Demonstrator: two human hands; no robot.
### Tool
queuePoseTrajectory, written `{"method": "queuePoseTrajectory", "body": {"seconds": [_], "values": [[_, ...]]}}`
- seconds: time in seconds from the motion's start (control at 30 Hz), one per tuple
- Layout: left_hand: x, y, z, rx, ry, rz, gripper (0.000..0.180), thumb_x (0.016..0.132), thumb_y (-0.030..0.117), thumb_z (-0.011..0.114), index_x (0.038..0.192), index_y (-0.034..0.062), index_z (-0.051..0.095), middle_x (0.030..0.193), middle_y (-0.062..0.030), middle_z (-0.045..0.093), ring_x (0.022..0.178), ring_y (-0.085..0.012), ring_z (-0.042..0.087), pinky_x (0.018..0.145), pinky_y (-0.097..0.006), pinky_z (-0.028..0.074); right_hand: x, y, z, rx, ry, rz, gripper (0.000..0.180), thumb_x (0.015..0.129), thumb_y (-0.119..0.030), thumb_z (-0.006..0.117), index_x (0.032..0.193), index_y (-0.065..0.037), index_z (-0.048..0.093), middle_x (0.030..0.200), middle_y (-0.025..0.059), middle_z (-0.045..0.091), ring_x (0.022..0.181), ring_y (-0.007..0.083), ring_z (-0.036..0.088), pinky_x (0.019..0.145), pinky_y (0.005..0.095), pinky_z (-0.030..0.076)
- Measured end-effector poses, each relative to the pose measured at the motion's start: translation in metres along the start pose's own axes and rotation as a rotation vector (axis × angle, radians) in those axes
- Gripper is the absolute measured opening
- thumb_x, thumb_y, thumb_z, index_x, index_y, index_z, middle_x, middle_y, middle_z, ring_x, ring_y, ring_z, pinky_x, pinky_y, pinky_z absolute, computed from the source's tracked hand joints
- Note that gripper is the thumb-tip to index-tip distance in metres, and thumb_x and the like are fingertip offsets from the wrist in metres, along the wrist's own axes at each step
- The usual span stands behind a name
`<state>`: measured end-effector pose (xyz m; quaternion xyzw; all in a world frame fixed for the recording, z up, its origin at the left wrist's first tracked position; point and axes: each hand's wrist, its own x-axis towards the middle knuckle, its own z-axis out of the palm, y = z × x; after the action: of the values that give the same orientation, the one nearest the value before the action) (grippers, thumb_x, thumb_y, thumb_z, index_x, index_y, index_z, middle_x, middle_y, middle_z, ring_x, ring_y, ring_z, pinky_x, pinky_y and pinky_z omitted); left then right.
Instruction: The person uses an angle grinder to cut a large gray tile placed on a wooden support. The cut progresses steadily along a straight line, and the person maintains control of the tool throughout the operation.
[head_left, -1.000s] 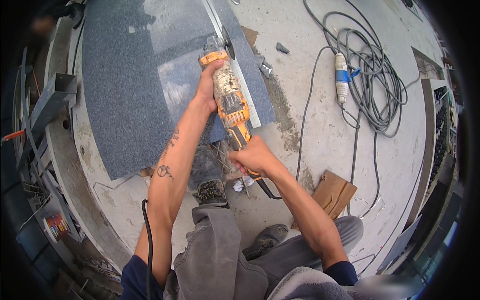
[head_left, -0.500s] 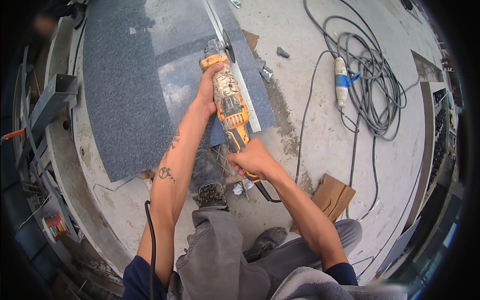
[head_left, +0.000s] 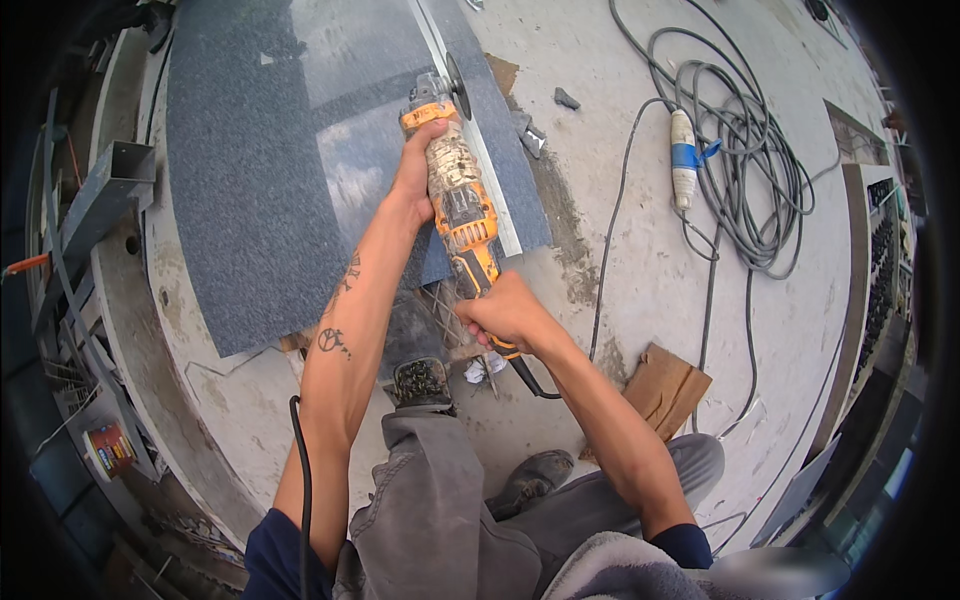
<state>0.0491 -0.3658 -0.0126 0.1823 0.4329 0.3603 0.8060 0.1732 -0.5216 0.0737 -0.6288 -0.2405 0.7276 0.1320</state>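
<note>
Head view, looking down over both forearms.

Left hand [head_left: 413,172]: wrapped around the front body of the grinder [head_left: 460,200], fingers closed on the housing just behind the head. Forearm runs straight up from the lower edge, with tattoo marks on its inner side.

Right hand [head_left: 505,315]: clenched on the rear handle of the grinder, thumb side up. A black cord [head_left: 530,377] leaves the handle just below this hand.

Grinder: yellow-orange, dusty, lying lengthwise away from the person. Its dark disc [head_left: 457,87] stands on edge at the far end, right against a pale straight strip [head_left: 470,135] that runs along the stone slab [head_left: 250,170]. Whether the disc touches the stone cannot be told.

Slab: dark grey, speckled, partly glossy, lying flat on the concrete floor [head_left: 640,270]. Its near edge sits above the person's left boot [head_left: 420,382]; the other boot [head_left: 535,480] is tucked lower, by grey trousers.

Around: a coiled grey cable [head_left: 755,170] with a white and blue plug [head_left: 683,155], well right of the grinder. A piece of cardboard [head_left: 670,385] lies near the right forearm. Small stone chips [head_left: 566,98] lie beside the slab's far right edge. A metal bracket [head_left: 115,180] stands to the left of the slab.
</note>
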Motion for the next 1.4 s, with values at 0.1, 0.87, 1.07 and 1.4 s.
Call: {"method": "queuePoseTrajectory", "body": {"seconds": [0.1,0.87,1.07,1.4], "values": [[-0.003,-0.001,0.002,-0.011,-0.013,-0.003,0.055,0.084,0.045,0.061,0.115,0.0016,0.051,0.082,-0.0169,0.065,0.070,-0.0260,0.070,0.059,-0.039,0.062,-0.002,0.003,0.001,0.008,-0.001,-0.012,0.014,0.069,-0.002,0.064,0.058,0.004,0.057,0.054,0.0089,0.058,0.043,0.0147,0.055,0.039,0.0298,0.044],[-0.025,-0.015,0.006,0.041,0.019,-0.017,0.055,0.084,0.046,0.059,0.117,0.0039,0.050,0.084,-0.0162,0.065,0.070,-0.0259,0.070,0.059,-0.039,0.062,-0.009,0.032,0.006,-0.067,0.054,-0.016,0.016,0.071,-0.005,0.066,0.059,0.004,0.059,0.054,0.0090,0.060,0.044,0.0148,0.058,0.041,0.0293,0.045],[-0.028,-0.021,0.007,0.015,0.041,-0.018,0.056,0.083,0.046,0.060,0.117,0.0028,0.050,0.083,-0.0172,0.065,0.069,-0.0266,0.070,0.059,-0.040,0.062,-0.014,0.034,0.005,-0.053,0.020,0.001,0.016,0.071,-0.004,0.065,0.059,0.004,0.058,0.054,0.0093,0.060,0.044,0.0150,0.057,0.040,0.0298,0.045],[0.015,0.014,0.002,-0.031,0.003,-0.023,0.051,0.085,0.044,0.060,0.108,-0.0002,0.051,0.080,-0.0176,0.065,0.067,-0.0259,0.070,0.058,-0.039,0.062,0.013,-0.013,-0.007,-0.027,-0.017,-0.010,0.015,0.071,-0.002,0.064,0.060,0.004,0.057,0.054,0.0086,0.057,0.044,0.0144,0.055,0.040,0.0304,0.043]]}}
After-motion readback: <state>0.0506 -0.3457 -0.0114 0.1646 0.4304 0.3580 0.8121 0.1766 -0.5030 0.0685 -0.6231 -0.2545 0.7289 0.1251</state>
